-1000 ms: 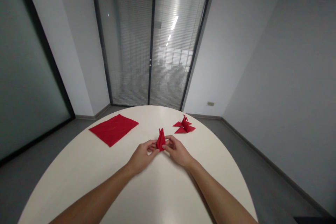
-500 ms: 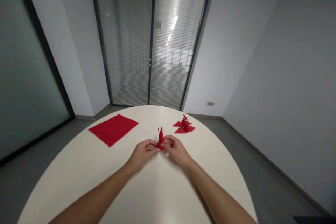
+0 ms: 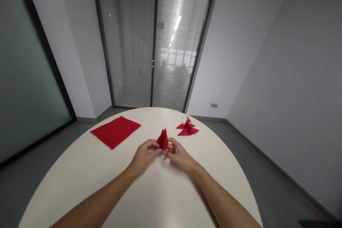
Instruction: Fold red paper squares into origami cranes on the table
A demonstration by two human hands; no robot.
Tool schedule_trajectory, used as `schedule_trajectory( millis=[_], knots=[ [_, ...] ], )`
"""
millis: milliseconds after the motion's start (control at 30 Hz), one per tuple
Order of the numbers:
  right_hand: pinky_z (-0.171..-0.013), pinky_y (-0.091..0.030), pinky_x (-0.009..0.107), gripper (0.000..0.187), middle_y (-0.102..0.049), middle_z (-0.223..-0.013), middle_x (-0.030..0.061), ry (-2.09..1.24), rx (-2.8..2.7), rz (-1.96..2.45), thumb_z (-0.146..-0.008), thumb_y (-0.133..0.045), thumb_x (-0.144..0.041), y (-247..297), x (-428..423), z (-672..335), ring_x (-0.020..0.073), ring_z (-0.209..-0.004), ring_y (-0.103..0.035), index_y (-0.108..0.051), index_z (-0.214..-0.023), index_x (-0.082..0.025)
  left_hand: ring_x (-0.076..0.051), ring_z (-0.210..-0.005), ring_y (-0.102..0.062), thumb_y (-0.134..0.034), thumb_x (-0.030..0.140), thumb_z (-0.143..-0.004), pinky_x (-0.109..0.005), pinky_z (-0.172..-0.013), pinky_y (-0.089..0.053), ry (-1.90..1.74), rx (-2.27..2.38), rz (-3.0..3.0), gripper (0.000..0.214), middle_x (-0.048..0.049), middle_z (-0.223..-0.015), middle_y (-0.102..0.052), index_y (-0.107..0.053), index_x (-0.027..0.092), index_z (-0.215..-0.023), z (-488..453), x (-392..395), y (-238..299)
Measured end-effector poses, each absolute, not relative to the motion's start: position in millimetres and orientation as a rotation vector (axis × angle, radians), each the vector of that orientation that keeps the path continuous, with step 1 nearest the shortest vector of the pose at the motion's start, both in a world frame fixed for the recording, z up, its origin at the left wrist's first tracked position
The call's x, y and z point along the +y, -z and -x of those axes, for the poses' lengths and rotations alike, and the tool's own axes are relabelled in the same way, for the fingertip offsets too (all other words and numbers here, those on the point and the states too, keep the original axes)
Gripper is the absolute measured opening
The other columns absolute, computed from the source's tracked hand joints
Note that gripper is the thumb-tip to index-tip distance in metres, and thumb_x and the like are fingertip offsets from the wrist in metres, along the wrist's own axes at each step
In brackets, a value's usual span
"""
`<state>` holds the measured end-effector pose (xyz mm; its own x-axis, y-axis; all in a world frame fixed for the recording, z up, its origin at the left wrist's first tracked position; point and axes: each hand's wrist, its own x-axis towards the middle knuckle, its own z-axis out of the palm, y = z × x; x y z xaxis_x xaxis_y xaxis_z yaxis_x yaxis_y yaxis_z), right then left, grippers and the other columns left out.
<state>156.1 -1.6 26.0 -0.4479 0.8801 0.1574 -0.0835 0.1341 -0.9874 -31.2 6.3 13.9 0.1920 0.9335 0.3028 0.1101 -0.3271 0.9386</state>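
Between my two hands a small folded piece of red origami paper stands upright, its pointed tips facing away from me. My left hand pinches its lower left side between thumb and fingers. On the other side my right hand is closed on the lower right edge, its thumb near the bottom. The paper's layers are spread a little, with dark gaps between them. How the fingers sit behind the paper is hidden.
A finished-looking red origami crane rests on the round white table at the back right. Toward the back left lies a flat red paper sheet. A glass door with blinds stands beyond the table.
The folded paper has gone from a narrow, edge-on shape to a wider one with its layers showing. Both hands stay close to where they were, with small finger shifts.
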Motion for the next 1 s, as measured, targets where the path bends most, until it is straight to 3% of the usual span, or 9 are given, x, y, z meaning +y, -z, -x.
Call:
schedule_trajectory(
  millis=[167, 367, 667, 800, 1000],
  knots=[
    [-0.074, -0.045, 0.031, 0.049, -0.074, -0.100, 0.0055, -1.373, -1.589, 0.861, -0.077, -0.079, -0.048, -20.9, 0.4, -155.5, 0.0185, -0.083, -0.066, -0.053, -0.110, -0.022, -0.021, -0.084, -0.067, -0.073, 0.033, -0.074, -0.034, -0.082, -0.054, -1.279, 1.046, -1.646, 0.017, -0.0052, -0.088, -0.074, -0.070, 0.018, -0.082, 33.7, 10.8, -11.3],
    [-0.071, -0.043, 0.029, 0.038, -0.074, -0.086, 0.0044, -1.326, -1.601, 0.866, -0.087, -0.068, -0.048, -11.2, 8.3, -159.0, 0.0186, -0.080, -0.066, -0.058, -0.110, -0.020, -0.018, -0.067, -0.067, -0.077, 0.043, -0.071, -0.026, -0.059, -0.048, -1.201, 1.004, -1.396, 0.035, -0.0027, -0.075, -0.071, -0.062, 0.017, -0.088, 32.3, 17.9, 0.2],
    [-0.062, -0.040, 0.027, 0.034, -0.065, -0.069, -0.0009, -1.258, -1.634, 1.019, -0.083, -0.071, -0.051, -10.8, 12.2, -164.1, 0.0135, -0.060, -0.053, -0.064, -0.088, -0.018, -0.021, -0.077, -0.071, -0.077, 0.042, -0.073, -0.032, -0.072, -0.055, -1.218, 0.992, -1.438, 0.049, -0.0055, -0.086, -0.074, -0.065, 0.016, -0.112, 32.7, 15.3, -5.0],
    [-0.057, -0.035, 0.025, 0.034, -0.065, -0.070, -0.0005, -1.264, -1.626, 1.032, -0.078, -0.077, -0.049, -11.3, 11.2, -166.2, 0.0128, -0.060, -0.051, -0.065, -0.084, -0.018, -0.023, -0.083, -0.070, -0.072, 0.038, -0.075, -0.036, -0.082, -0.053, -1.173, 1.024, -1.535, 0.031, -0.0081, -0.088, -0.077, -0.073, 0.016, -0.096, 33.3, 14.8, -7.4],
    [-0.054, -0.029, 0.025, 0.039, -0.059, -0.064, -0.0034, -1.263, -1.703, 1.068, -0.076, -0.079, -0.052, -14.6, 10.7, -170.4, 0.0109, -0.055, -0.044, -0.064, -0.083, -0.018, -0.021, -0.073, -0.066, -0.069, 0.036, -0.076, -0.032, -0.072, -0.050, -1.119, 1.071, -1.646, 0.020, -0.0052, -0.077, -0.075, -0.073, 0.017, -0.082, 32.8, 10.3, -10.9]
  ],
)
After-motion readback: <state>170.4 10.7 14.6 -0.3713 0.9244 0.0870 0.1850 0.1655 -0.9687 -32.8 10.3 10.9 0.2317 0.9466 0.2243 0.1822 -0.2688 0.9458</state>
